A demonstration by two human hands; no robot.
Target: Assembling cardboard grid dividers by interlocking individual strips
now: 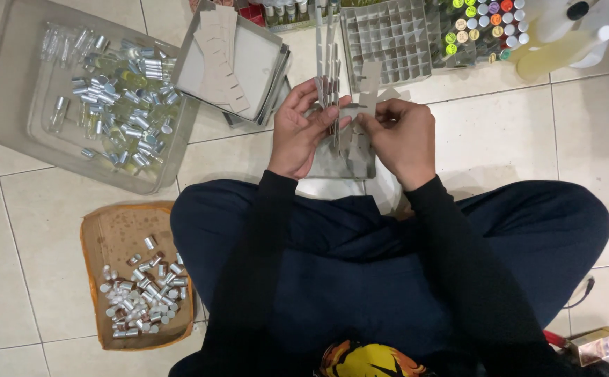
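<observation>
While the person sits cross-legged on the pale tiled floor [500, 132] in dark trousers and long black sleeves, both hands meet over a grey slotted cardboard divider piece [343, 150] just in front of the knees. The left hand [303, 132] has its fingers curled closed around a bunch of upright cardboard strips [329, 63] — thin grey slats that rise from the grip toward the top of the view. The right hand [401, 136] is pinched shut on the edge of a notched strip [369, 87], thumb and forefinger pressing it where it meets the bunch, so the two hands nearly touch.

Beyond the hands, a finished cardboard grid [387, 42] of small square cells lies on the floor; to its right, more cells hold small bottles with coloured caps [482, 24] — green, orange, red and white. Left of the grid sits an open shallow box [238, 59] with a stack of notched cardboard strips laid across it.

Further left, a clear plastic tray [11, 112] holds a jumble of small glass roll-on vials with silvery tops [126, 105]. Near the person's left knee, a brown cardboard lid [109, 234] carries a heap of loose silver caps [140, 297]. At the lower right edge, a small shiny box [593, 344] is partly in view
</observation>
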